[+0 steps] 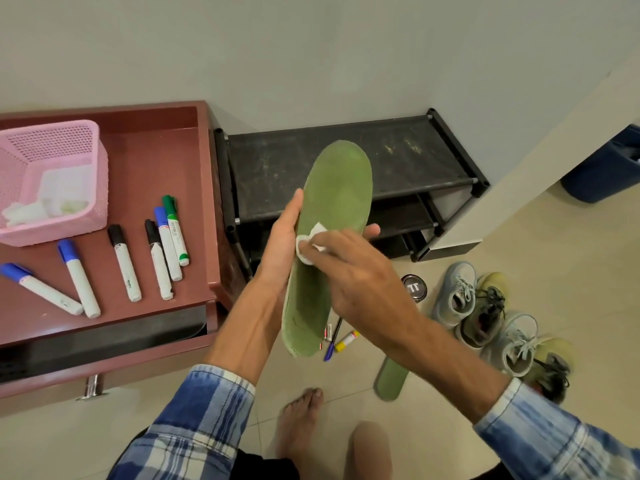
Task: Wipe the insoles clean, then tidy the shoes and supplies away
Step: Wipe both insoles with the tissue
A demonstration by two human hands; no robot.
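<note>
Insole in both hands, wipe pressed to its middle

On the cabinet top [156,150], a pink basket [69,140] sits at the far left corner with white tissues inside. Six markers [124,265] lie scattered toward the front edge. To the right of the cabinet, a black shoe rack [398,150] stands against the wall.

In front of the rack the left hand [282,244] holds the green insole [337,188] upright, toe end up. Its thumb lies along the left edge and its fingertips wrap round the right edge. The right hand [356,275] crosses the insole's lower half. Its curled fingers pinch a white wipe [306,249] against the green face, just beside the left thumb.

On the floor below lie a few pens [337,337], a round tin [414,288] and a second insole [391,379]. Four shoes [485,313] stand in a row farther right, well apart from both hands.
</note>
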